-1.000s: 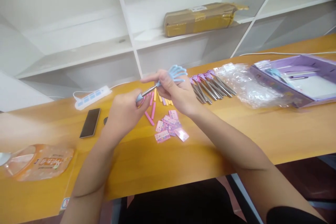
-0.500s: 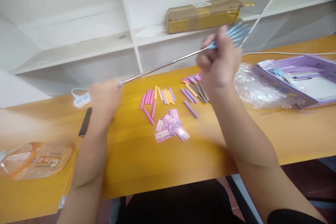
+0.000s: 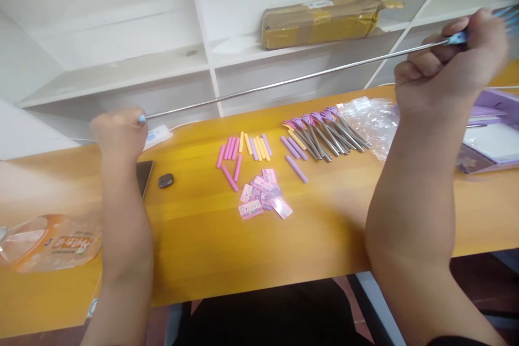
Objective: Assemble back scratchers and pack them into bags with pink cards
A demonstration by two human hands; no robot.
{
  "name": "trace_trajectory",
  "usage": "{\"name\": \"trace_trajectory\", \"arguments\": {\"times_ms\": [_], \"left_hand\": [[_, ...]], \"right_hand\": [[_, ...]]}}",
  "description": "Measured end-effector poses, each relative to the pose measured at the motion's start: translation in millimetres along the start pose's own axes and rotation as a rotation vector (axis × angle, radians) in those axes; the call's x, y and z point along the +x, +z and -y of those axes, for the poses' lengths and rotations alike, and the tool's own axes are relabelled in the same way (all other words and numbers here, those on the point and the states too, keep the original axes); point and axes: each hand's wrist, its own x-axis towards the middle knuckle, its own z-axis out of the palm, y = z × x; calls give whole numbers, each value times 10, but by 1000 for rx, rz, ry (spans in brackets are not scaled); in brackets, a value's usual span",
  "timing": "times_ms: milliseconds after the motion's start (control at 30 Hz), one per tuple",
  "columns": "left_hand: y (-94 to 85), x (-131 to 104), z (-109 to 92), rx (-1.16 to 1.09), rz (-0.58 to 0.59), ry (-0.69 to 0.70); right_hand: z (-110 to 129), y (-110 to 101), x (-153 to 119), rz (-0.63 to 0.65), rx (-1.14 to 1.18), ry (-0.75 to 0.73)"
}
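A telescopic back scratcher [image 3: 292, 77] is stretched out between my two hands above the table, its thin metal rod slanting up to the right. My left hand [image 3: 120, 131] is closed round its handle end, where a light blue tip shows. Close to the blue claw head, which is cut off by the frame edge, my right hand [image 3: 456, 62] grips the other end. Below the rod lie pink sleeves [image 3: 231, 148], yellow ones [image 3: 265, 146] and purple ones [image 3: 297, 168]. Small pink printed cards [image 3: 265, 194] are heaped in front of them. Several folded back scratchers [image 3: 328, 132] with purple heads lie to their right.
Crumpled clear plastic wrap [image 3: 371, 119] and a purple box [image 3: 490, 143] are at the right. On the left are an orange-labelled plastic bottle [image 3: 52, 243], a dark phone [image 3: 145, 175], a small black case [image 3: 166, 180] and a white power strip [image 3: 159, 135]. A taped carton [image 3: 320, 22] sits on the shelf.
My hands have moved apart, right hand up and to the right, left hand to the left. The back scratcher's rod is now much longer. The black case has come into sight.
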Motion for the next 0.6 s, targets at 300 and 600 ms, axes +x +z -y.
{"name": "trace_trajectory", "arguments": {"times_ms": [300, 600], "left_hand": [[-5, -36, 23, 103, 40, 82], [71, -17, 60, 160, 21, 111]], "right_hand": [[-155, 8, 76, -68, -89, -41], [-221, 28, 33, -87, -84, -87]]}}
